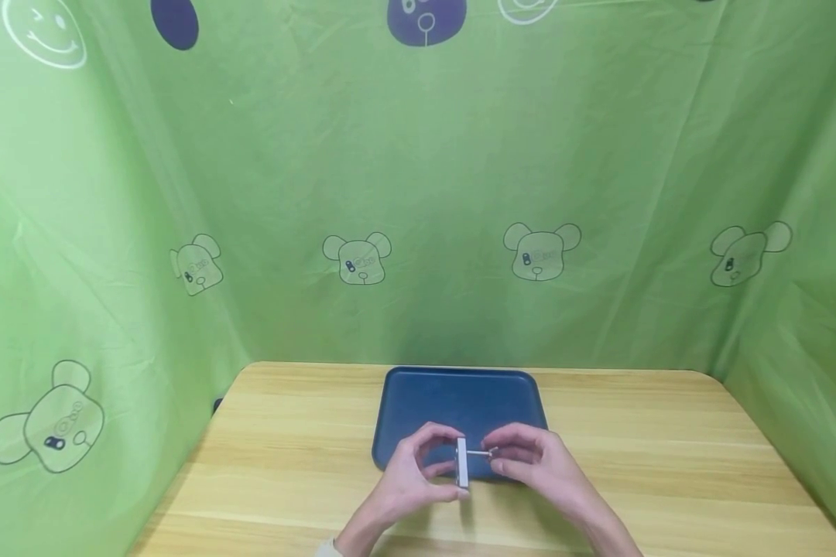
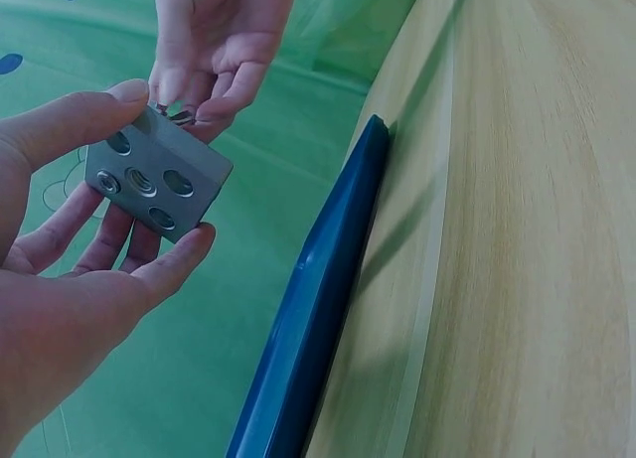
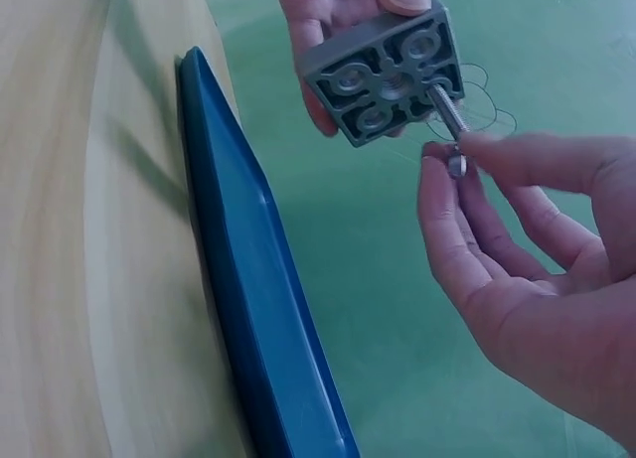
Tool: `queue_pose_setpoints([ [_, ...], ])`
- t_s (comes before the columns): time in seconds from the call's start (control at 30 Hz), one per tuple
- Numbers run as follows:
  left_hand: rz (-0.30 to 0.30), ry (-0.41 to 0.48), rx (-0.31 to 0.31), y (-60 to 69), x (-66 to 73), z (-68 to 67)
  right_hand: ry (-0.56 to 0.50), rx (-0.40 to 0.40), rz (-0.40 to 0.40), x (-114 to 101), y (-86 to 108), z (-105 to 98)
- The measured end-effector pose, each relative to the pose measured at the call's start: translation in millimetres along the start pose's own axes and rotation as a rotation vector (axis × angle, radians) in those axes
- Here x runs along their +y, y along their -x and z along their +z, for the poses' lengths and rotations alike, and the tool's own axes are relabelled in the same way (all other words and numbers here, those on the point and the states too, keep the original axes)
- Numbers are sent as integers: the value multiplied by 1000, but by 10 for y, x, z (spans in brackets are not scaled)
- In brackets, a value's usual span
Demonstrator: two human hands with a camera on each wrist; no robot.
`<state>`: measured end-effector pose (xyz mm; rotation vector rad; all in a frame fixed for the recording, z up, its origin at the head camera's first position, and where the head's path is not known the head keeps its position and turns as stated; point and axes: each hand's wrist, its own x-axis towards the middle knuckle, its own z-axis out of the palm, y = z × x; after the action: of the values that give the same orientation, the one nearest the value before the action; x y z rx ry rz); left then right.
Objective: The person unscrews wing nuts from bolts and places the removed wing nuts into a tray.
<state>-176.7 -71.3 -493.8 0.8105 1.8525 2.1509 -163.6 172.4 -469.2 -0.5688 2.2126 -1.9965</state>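
Note:
My left hand (image 1: 412, 478) grips a square grey block (image 1: 463, 464) by its edges, between thumb and fingers. One face of the block (image 2: 149, 202), seen in the left wrist view, is smooth with several round holes. The opposite face of the block (image 3: 383, 102), in the right wrist view, has dark recesses around ringed holes. My right hand (image 1: 539, 464) pinches the head of a silver screw (image 3: 449, 112) between thumb and fingertips. The screw's threaded shank points at a corner hole of the recessed face; its tip appears to be in that hole. How deep it sits is hidden.
Beneath and behind the hands lies a dark blue tray (image 1: 460, 394) with a raised rim, on a light wooden table (image 1: 286, 456). A green curtain (image 1: 446, 178) with printed bear heads hangs behind the table and at both sides.

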Motion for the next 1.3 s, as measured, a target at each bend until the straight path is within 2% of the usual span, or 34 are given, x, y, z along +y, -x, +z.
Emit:
queue_pose_setpoints([
  [0.17, 1, -6, 8, 4, -7, 1, -43, 13, 34, -19, -7, 5],
  [0.4, 8, -20, 2, 5, -11, 8, -90, 86, 161, -30, -28, 31],
  [0.6, 5, -34, -11, 1, -27, 16, -79, 75, 210, 0, -39, 21],
  [0.73, 5, -40, -12, -2, -26, 20, -87, 43, 192, 14, -30, 10],
  [0.97, 12, -24, -9, 2, -21, 15, -57, 5, 109, 17, -14, 14],
  [1.13, 4, -30, -9, 2, -20, 12, -42, 12, 74, 8, -9, 13],
  [1.3, 5, -24, -9, 3, -20, 12, -12, 26, 84, -18, 2, 12],
])
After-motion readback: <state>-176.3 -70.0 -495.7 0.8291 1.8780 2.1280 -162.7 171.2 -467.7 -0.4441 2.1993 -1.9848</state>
